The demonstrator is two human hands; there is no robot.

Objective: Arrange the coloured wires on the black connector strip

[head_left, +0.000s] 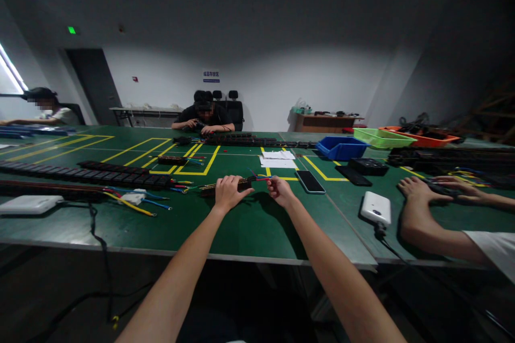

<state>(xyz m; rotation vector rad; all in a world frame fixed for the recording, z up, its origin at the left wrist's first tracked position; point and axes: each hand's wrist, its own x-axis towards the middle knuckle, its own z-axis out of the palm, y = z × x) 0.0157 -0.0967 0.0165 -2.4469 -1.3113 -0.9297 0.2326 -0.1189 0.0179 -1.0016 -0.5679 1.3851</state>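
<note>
My left hand (229, 193) lies over a dark, narrow part (208, 189) on the green table, its fingers wrapped over the top and the thumb pointing right. Red and blue wires (259, 177) come out of the part's right end. My right hand (277, 190) pinches the red wire's end between thumb and fingers. Thin wires also leave the part's left end. A phone (310, 181) lies just right of my right hand. Behind it are white papers (277, 159) within yellow tape lines.
Long dark strips (116, 176), a white device (30, 204) and loose wires lie left. A blue bin (341, 147), green bin (382, 138) and white power bank (375, 208) sit right. A co-worker's hands (418, 190) work at the right; another person (205, 118) sits opposite.
</note>
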